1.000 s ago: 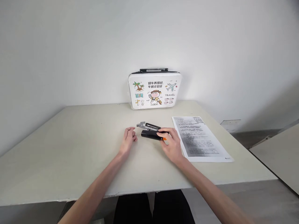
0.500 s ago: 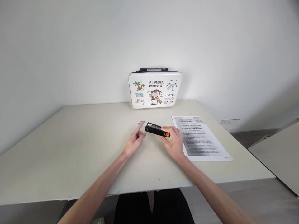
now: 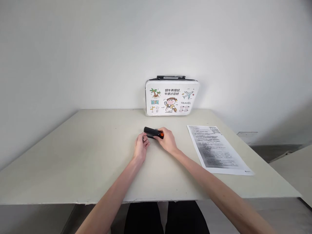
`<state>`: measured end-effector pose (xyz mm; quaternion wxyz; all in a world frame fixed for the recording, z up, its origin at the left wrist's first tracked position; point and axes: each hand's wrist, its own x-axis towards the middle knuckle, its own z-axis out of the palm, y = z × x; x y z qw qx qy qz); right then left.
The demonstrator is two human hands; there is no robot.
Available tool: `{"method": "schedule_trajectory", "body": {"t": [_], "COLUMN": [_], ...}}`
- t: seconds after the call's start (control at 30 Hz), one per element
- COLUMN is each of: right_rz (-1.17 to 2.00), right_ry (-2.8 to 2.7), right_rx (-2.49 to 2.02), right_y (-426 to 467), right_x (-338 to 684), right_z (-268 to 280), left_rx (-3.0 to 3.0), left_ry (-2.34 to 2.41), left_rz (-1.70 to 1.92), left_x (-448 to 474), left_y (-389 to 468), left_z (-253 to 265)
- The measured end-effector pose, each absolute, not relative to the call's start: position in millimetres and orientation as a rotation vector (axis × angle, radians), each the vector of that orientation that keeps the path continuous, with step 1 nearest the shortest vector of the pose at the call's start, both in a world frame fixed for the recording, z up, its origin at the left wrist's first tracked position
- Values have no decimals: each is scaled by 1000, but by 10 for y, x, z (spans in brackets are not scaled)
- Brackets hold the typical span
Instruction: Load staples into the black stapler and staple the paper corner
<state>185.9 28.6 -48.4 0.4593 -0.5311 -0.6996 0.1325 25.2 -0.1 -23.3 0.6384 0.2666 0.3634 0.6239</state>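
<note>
Stapler (image 3: pixel 153 132) is in front of the left part of the case (image 3: pixel 172 110), well apart from it. The right hand (image 3: pixel 168 139) is wrapped tight around the stapler's back end, by the orange part. That grip likely leaves the front end free to point at the left hand (image 3: pixel 140 146). The left hand has its fingers curled in at that front end, maybe to steady it. The case stands up by the wall (image 3: pixel 73 48), perhaps so it won't tip. The paper (image 3: pixel 216 151) lies flat, nearer than the case and off to its right, maybe so the hands have room.

Some bits are hard to see. I cannot tell if the left fingers pinch the stapler, hold some small thing, or just rest there. I cannot tell if the stapler touches the table (image 3: pixel 73 156). The paper's words are too small to read.
</note>
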Motion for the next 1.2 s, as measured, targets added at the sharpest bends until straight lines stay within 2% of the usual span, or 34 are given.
{"method": "schedule_trajectory", "body": {"t": [0.13,0.3,0.47,0.67,0.87,1.07,1.2], "right_rz": [277,173,17,-9,-122,-219,-192], "right_ry": [-1783,-1781,-1876,-1835,-1785,-1553,-1353], "right_rx": [-1296,-1198,-1213,-1259,-1412,-1940,-2213], "right_y": [474,207,-192,-406,-634,-906,-999], "right_x": [1539,1526,1519,1701,2929,4688,5274], "right_z": [-362,-184,-289,-341,-282,-520,-669], "left_rx": [538,466,481,623,681,800,829], "left_ry": [778,714,671,608,692,711,724], "left_rz": [1415,1348,1191,978,978,938,938], "left_x": [217,216,266,321,327,355,354], "left_y": [38,64,-17,-79,-29,-13,9], "left_z": [-254,-252,-186,-121,-93,-87,-118]}}
